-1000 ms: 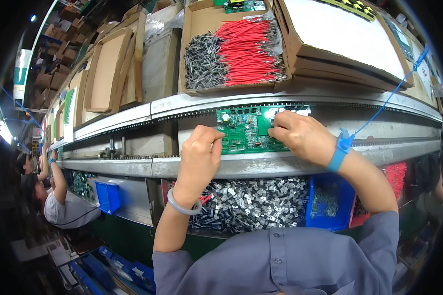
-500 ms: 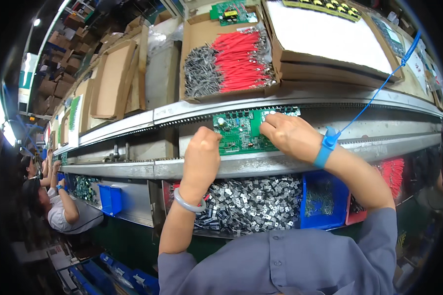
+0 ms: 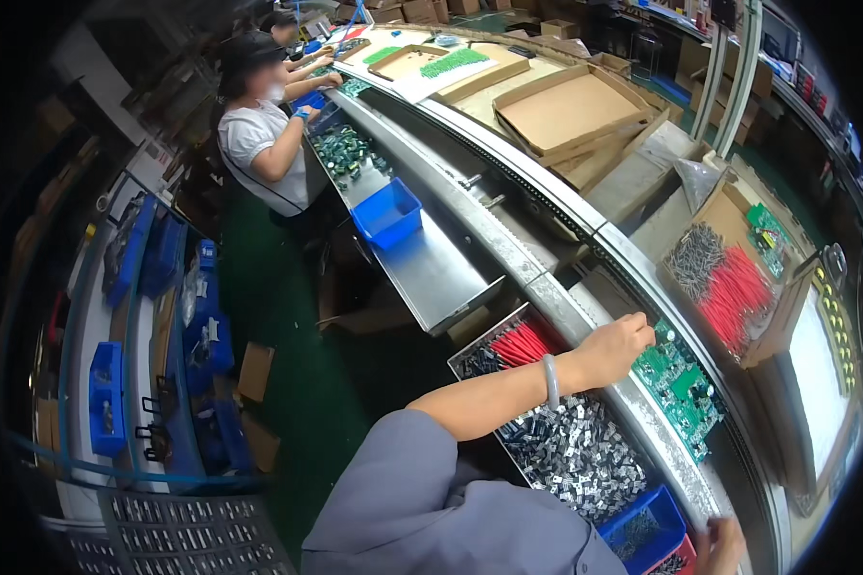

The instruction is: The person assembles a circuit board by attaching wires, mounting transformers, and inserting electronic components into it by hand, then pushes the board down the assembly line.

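A green circuit board (image 3: pixel 679 388) with many small parts lies between the two metal rails. At its far left end is my left hand (image 3: pixel 616 351), fingers curled together with the tips at the board's edge. Whether they pinch the board or a small part is hidden. A pale bangle (image 3: pixel 551 381) circles that wrist. My right hand (image 3: pixel 722 548) is apart from the board, beside the near rail (image 3: pixel 657 426) and the blue bin (image 3: pixel 669 517). It is partly cut off at the lower edge, and its grip does not show clearly.
Below the near rail lie a tray of loose black-and-silver components (image 3: pixel 580 455) and red leads (image 3: pixel 520 345). Across the line stands a cardboard box with red wires (image 3: pixel 734 297). A blue bin (image 3: pixel 388 216) sits farther left; a co-worker (image 3: pixel 264 129) works beyond it.
The view has swung left, showing more of the line and co-workers. My right hand has left the board and moved toward the near rail; my left hand stays at the board's left end.
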A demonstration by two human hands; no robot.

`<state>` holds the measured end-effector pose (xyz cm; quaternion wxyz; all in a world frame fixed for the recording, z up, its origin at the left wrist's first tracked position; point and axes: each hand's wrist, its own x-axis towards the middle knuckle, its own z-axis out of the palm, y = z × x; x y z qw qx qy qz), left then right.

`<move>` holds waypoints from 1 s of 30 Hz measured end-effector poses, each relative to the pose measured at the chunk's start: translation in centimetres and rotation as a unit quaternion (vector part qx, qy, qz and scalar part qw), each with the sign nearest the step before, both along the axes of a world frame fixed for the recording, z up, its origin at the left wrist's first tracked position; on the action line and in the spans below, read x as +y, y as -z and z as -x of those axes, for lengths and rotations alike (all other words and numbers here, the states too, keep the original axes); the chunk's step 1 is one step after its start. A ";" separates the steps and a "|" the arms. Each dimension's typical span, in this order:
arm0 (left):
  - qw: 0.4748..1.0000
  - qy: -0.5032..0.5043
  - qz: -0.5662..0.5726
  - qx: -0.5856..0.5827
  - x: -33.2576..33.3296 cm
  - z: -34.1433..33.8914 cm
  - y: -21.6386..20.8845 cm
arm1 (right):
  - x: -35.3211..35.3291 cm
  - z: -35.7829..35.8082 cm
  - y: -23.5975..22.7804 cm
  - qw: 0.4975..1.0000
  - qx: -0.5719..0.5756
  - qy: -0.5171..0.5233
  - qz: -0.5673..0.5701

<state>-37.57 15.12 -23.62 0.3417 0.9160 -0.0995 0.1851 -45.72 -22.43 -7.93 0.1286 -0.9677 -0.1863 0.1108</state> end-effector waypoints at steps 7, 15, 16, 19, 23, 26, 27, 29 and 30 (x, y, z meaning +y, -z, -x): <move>0.999 0.037 0.025 -0.010 -0.5 0.1 -0.2 | -10.6 8.1 7.1 0.971 0.015 0.095 0.218; 0.999 0.039 0.017 -0.026 -0.7 -0.2 0.3 | -7.6 6.7 8.9 0.963 0.078 0.086 0.244; 0.999 0.035 0.015 -0.020 -0.6 -0.2 0.3 | -7.7 6.5 9.2 0.973 0.069 0.077 0.205; 0.999 0.031 0.006 -0.018 -0.2 -0.1 0.4 | -8.0 5.9 9.1 0.994 0.040 0.051 0.089; 0.999 0.038 -0.001 -0.024 -0.2 0.0 0.3 | -8.7 5.9 10.2 0.998 0.016 0.055 0.001; 0.999 0.036 -0.003 -0.023 -0.2 0.2 0.2 | -9.4 6.0 10.6 0.998 0.000 0.049 -0.025; 0.999 0.036 0.002 -0.015 -0.1 0.3 0.1 | -9.6 6.1 10.6 0.999 0.000 0.044 -0.012; 0.999 0.048 0.012 -0.008 -0.5 0.0 0.0 | -13.9 4.8 16.7 0.952 -0.287 -0.111 0.000; 0.999 0.045 0.007 -0.011 -0.4 0.0 0.3 | -13.9 4.4 17.0 0.890 -0.408 -0.202 -0.002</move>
